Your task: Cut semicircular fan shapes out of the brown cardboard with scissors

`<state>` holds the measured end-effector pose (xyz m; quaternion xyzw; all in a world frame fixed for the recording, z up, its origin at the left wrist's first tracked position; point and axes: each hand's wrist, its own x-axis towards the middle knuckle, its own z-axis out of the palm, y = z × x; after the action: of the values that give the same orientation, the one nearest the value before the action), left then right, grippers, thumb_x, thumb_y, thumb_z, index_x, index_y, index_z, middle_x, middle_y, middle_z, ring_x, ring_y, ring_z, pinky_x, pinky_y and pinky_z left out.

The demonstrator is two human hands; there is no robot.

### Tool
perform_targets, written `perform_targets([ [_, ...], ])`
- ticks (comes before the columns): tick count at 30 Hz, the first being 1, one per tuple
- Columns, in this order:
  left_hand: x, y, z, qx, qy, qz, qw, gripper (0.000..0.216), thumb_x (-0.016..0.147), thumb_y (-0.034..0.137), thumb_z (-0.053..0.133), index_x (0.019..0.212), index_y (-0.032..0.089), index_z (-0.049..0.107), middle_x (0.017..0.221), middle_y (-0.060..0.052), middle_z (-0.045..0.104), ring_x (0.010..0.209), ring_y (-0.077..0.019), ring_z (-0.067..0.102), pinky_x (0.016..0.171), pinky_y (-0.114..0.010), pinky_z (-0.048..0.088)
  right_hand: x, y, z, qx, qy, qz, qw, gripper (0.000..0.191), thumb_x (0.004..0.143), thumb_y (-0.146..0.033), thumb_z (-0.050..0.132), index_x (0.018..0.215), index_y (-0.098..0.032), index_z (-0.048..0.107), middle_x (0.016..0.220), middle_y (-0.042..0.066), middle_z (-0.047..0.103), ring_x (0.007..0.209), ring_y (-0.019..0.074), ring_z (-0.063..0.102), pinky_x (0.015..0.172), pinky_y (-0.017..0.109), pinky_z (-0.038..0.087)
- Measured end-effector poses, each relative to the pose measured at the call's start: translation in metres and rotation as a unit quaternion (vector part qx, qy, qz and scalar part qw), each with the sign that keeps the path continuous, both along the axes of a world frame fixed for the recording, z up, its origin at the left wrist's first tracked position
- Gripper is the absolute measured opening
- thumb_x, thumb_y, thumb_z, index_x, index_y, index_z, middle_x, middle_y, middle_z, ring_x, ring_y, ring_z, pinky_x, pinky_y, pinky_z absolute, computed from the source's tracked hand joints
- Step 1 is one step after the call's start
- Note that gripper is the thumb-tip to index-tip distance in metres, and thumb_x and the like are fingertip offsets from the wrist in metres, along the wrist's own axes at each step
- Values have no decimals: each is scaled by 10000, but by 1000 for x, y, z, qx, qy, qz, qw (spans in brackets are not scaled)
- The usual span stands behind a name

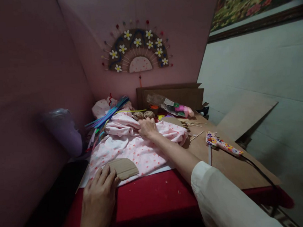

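Observation:
A pink dotted cloth (pixel 133 149) lies spread and bunched on the low table. My right hand (pixel 147 127) reaches far over it and has its fingers closed on a fold of the cloth near the back. My left hand (pixel 99 195) rests near the table's front edge, fingers flat and apart, with the fingertips on a fan-shaped piece of cardboard (pixel 124 167) that lies on the cloth.
A patterned glue gun (pixel 222 144) with a black cord lies on the right of the brown tabletop (pixel 226 167). Wooden sticks (pixel 192 123), twine balls (pixel 144 115), coloured pipe cleaners (pixel 109 115) and cardboard sheets (pixel 187 95) crowd the back. A decorated fan (pixel 137 52) hangs on the pink board.

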<state>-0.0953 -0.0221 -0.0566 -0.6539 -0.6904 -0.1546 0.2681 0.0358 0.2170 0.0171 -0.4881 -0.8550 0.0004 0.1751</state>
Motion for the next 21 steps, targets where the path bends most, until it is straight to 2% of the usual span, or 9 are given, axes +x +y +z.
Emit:
perform_targets([
  [2,3,0,2,-7,2,9,1000,258,884,240,500,1081,187,658,1241,-123,629,1152,-313,553,883,-447,457,-1,6,-5,-10,-18,10,1000,225,886,-310,528,997,-159,652,1041,106,656,1045,248,522,921,391,312],
  [8,23,10,15,-48,-9,41,998,262,886,215,483,1091,191,645,1258,-106,615,1155,-329,533,847,-445,469,16,25,-4,-13,-34,-33,999,250,935,-325,476,1039,-155,628,1068,69,630,1048,228,542,920,415,363],
  [15,41,30,25,-71,-55,26,996,232,883,212,487,1050,199,647,1222,-100,624,1093,-281,549,801,-416,482,33,49,-1,2,-39,-83,996,250,937,-339,489,1018,-146,625,1057,69,620,1038,224,544,922,424,382],
  [17,45,34,26,-77,-58,28,995,234,884,218,487,1052,196,649,1221,-105,623,1096,-284,544,805,-423,479,33,51,-2,5,-38,-85,996,255,936,-335,488,1035,-140,621,1070,78,616,1044,228,537,925,424,373],
  [21,54,35,29,-101,-64,39,992,257,905,240,458,1076,189,642,1243,-101,612,1103,-290,538,813,-433,472,31,43,3,14,-32,-63,997,220,902,-211,484,1055,-151,630,1068,119,620,1017,255,534,874,391,364],
])
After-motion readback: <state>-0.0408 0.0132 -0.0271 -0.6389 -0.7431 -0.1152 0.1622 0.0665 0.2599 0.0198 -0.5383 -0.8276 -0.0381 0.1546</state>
